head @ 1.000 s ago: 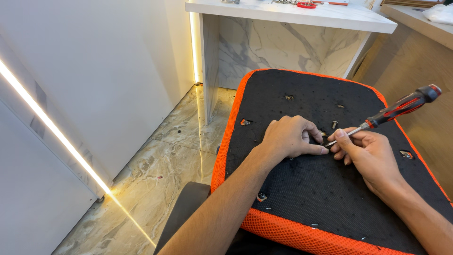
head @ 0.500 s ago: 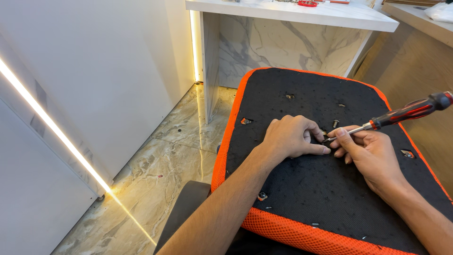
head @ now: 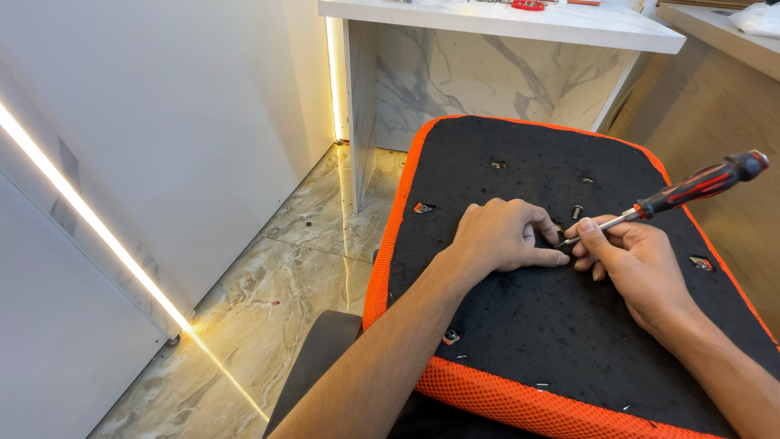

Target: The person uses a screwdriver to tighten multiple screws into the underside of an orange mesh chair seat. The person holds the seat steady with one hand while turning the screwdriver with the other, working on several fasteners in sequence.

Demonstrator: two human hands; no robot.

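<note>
An upturned chair seat [head: 520,325], black underneath with an orange mesh rim, lies in front of me. My left hand [head: 500,236] rests on its black underside, fingers curled around a small spot near the middle; what it pinches is hidden. My right hand [head: 630,260] grips the metal shaft of a red-and-black screwdriver [head: 699,185], whose tip points down at that same spot between the two hands. The handle sticks up to the right. A small screw [head: 577,211] stands just behind the fingers.
Several screw holes dot the seat underside, such as one hole [head: 422,208] at the left and another hole [head: 700,262] at the right. A white marble-faced desk [head: 504,20] stands behind. A marble floor [head: 276,293] and a lit white wall panel lie to the left.
The screwdriver handle has dipped a little and swung to the right, then risen slightly. Both hands stay at the same spot on the seat.
</note>
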